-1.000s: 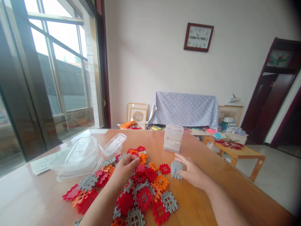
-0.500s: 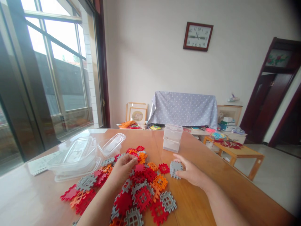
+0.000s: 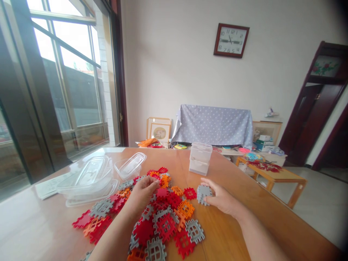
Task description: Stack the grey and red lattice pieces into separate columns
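My right hand (image 3: 219, 195) grips a grey toothed interlocking tile (image 3: 203, 195) at the right edge of the pile, thumb on the near side and fingers on the far side. It may be a small stack. Over the middle of the pile, my left hand (image 3: 145, 188) has thumb and fingertips pinched together; anything between them is hidden. Around it lie loose red, orange and grey tiles, some solid and some with window cut-outs, such as a red tile (image 3: 165, 225), an orange tile (image 3: 186, 208) and a grey window tile (image 3: 194, 231). My left forearm covers part of the pile.
Clear plastic containers and lids (image 3: 87, 177) sit at the left on a paper sheet (image 3: 49, 186). A clear lidded box (image 3: 200, 159) stands beyond my right hand on the wooden table (image 3: 233, 174). A small low table (image 3: 285, 177) is off to the right.
Both hands keep almost the same pose and place. The whole view has shifted slightly, with the tiles and containers appearing a little further right and higher.
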